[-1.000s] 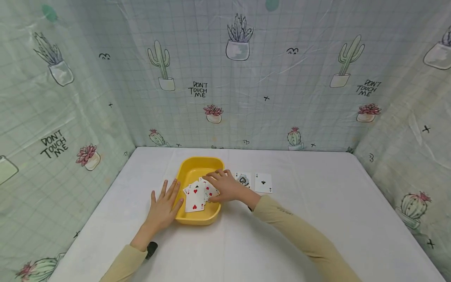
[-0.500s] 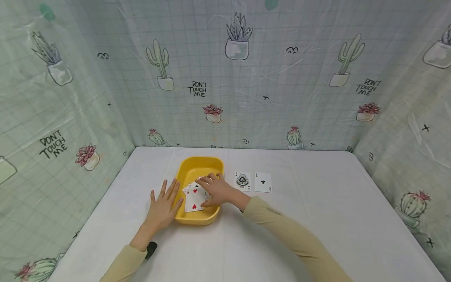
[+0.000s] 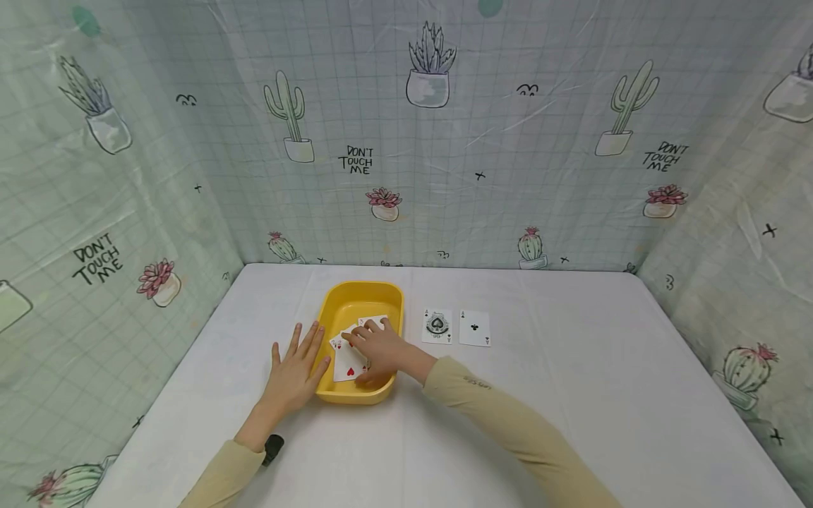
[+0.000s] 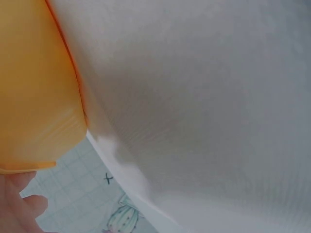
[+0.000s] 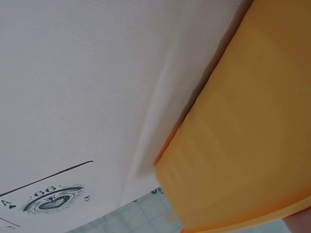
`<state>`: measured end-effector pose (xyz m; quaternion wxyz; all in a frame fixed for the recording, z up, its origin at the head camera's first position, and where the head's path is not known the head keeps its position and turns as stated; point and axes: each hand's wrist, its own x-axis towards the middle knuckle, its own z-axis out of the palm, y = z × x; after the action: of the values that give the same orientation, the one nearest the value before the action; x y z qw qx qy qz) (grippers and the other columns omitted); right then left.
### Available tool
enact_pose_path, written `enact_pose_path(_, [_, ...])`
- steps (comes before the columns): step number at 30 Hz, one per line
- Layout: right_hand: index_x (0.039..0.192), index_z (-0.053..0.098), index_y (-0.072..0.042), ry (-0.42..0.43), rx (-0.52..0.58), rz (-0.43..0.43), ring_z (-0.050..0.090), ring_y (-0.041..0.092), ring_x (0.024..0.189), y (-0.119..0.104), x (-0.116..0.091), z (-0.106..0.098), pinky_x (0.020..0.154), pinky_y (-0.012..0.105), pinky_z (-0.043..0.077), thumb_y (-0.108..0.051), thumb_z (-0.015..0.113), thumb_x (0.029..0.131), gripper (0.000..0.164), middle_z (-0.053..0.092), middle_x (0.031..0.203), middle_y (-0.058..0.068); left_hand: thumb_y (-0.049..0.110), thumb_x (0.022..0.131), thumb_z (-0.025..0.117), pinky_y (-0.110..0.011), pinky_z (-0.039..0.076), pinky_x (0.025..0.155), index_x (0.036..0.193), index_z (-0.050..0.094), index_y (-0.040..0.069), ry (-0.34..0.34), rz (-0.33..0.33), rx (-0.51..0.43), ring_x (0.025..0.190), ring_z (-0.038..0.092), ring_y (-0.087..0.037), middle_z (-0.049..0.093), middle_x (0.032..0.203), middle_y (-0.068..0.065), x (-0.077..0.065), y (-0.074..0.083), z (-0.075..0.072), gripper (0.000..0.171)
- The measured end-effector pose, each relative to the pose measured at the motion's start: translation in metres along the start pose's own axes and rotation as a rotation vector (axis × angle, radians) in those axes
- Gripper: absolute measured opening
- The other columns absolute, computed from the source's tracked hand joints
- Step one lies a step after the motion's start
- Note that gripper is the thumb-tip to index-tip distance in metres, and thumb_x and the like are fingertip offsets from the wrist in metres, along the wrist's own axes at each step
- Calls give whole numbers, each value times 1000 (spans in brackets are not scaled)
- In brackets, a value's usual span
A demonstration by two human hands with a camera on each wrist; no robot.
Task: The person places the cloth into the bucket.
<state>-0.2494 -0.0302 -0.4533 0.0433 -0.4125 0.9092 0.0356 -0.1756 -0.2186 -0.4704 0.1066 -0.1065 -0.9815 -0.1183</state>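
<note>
My left hand (image 3: 292,377) lies with straight, spread fingers on the left rim of a yellow plastic tray (image 3: 330,310). In the left wrist view, part of that hand (image 4: 17,208) shows at the tray's rim. Inside the tray are several playing cards, overlapping; a two of hearts (image 3: 346,363) is on top. Over these cards reaches my right hand (image 3: 381,353), fingers spread and slightly bent. Its fingertips are near the card's upper part and its thumb is by the lower right corner. Whether it touches the card cannot be made out. Other cards beneath are partly hidden.
Right of the tray, an ace of spades (image 3: 437,326) and an ace of clubs (image 3: 475,328) lie face up, side by side. They rest on a white-covered table (image 3: 540,395). A cactus-print curtain (image 3: 508,176) surrounds the table's back and sides.
My right hand has slid leftward within the tray, from the diamond card onto the two of hearts, uncovering the card behind and the ace of spades. My left hand stays put.
</note>
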Motion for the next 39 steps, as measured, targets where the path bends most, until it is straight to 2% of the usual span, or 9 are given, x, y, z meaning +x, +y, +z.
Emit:
enact_pose_path(20, [141, 25, -22, -60, -14, 45, 34, 18, 124, -2, 7, 9, 106, 53, 22, -65, 58, 69, 90, 42, 135, -2, 42, 93, 36, -70, 7, 98, 142, 24, 11, -7, 2, 7, 138, 9, -35, 21, 149, -8, 0, 0, 0, 59])
enact_pose_path(27, [141, 25, -27, -80, 11, 57, 33, 19, 125, -2, 8, 10, 107, 54, 21, -64, 59, 69, 87, 42, 135, -3, 41, 93, 36, -70, 7, 98, 142, 23, 11, -7, 6, 6, 138, 8, -35, 21, 149, -8, 0, 0, 0, 59])
enact_pose_path(33, [140, 27, -28, -69, -9, 52, 34, 19, 124, -3, 6, 9, 107, 53, 22, -64, 59, 69, 85, 44, 132, -3, 40, 93, 37, -70, 7, 98, 142, 23, 11, -2, 4, 2, 137, 10, -36, 22, 149, -8, 0, 0, 0, 59])
enact_pose_path(39, [139, 30, -22, -34, -37, 50, 33, 19, 125, -4, 5, 8, 106, 52, 23, -65, 58, 68, 87, 42, 134, -2, 40, 93, 37, -70, 8, 98, 142, 24, 11, 1, 2, 3, 137, 10, -36, 22, 149, -8, 0, 1, 0, 58])
